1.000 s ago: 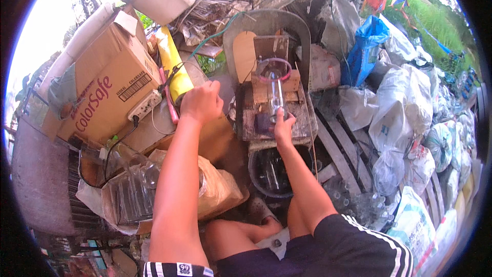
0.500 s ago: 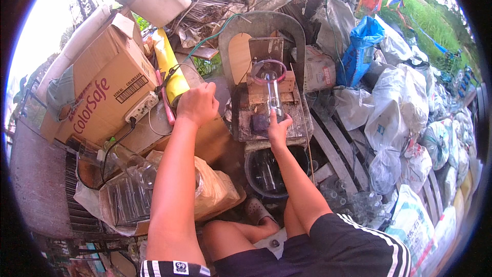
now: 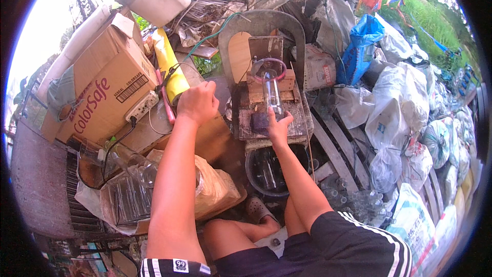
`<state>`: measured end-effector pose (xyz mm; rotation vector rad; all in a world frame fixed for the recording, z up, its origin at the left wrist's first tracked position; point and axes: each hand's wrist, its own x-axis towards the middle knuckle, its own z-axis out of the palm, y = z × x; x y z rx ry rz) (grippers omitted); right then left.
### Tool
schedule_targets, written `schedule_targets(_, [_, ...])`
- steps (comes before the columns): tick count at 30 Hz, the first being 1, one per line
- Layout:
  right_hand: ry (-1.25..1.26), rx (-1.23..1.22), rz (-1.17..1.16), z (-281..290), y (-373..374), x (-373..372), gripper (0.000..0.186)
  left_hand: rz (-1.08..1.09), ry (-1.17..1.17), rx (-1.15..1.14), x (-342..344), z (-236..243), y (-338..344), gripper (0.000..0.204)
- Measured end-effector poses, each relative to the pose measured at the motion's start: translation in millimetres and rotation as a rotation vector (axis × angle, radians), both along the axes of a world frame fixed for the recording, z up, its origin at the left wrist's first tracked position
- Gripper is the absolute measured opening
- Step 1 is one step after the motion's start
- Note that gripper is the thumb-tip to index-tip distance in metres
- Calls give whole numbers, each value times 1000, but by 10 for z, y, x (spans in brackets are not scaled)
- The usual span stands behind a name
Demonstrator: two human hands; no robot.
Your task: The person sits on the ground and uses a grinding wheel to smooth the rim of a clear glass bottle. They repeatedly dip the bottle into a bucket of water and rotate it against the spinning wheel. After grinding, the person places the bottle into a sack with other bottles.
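Note:
My right hand grips the near end of a clear glass bottle, thumb along its side. The far end of the bottle lies at a thin purplish ring on a small wooden stand. Below the bottle is a dark block on the worn wooden seat of a grey chair. Closed in a fist, my left hand is just right of the yellow tube; whatever it may hold is hidden.
A dark tub with glass in it sits below the seat. Left are a box of glass bottles, a large cardboard box and a power strip. Several glass pieces and stuffed white sacks lie right, beside wooden slats.
The fingers of my right hand have shifted slightly on the bottle. My left fist stays in nearly the same place.

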<state>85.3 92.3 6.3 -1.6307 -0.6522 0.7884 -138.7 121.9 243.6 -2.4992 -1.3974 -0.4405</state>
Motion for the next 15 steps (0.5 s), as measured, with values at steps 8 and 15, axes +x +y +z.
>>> schedule_targets(8, [777,-6,204,141,-60,169,83,17,-14,-20,15,13,-24,13])
schedule_targets(15, [-12,49,23,16,-18,17,86,18,12,-26,3,14,-22,15])
